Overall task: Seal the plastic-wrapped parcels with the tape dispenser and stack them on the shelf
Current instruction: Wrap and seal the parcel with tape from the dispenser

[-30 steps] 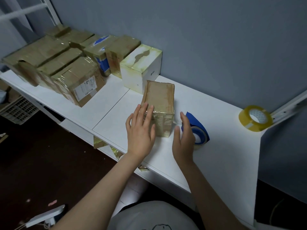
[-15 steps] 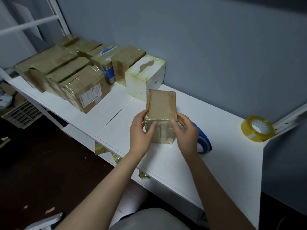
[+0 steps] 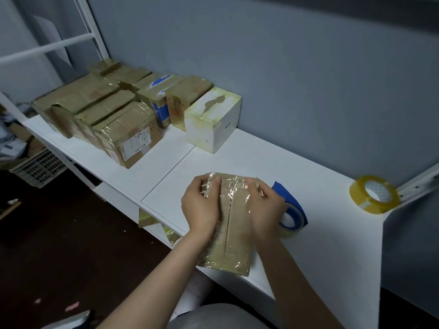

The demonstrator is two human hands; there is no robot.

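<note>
A small brown parcel [image 3: 231,224] wrapped in clear plastic is lifted off the white shelf [image 3: 320,233] and tilted toward me, with its taped seam facing up. My left hand [image 3: 200,206] grips its left side, thumb on top. My right hand [image 3: 266,205] grips its right side. The blue tape dispenser [image 3: 291,210] lies on the shelf just right of my right hand, partly hidden behind it. Several wrapped parcels [image 3: 126,136] sit in a row at the shelf's far left.
A white box [image 3: 212,119] stands at the right end of the parcel row, by the grey wall. A loose yellow tape roll [image 3: 374,194] sits near the shelf's right edge. A plastic crate [image 3: 35,167] is on the dark floor at the left.
Both hands closed on the parcel, lifted it off the shelf and pulled it toward me, tipping it so its long face shows. The dispenser stayed on the shelf.
</note>
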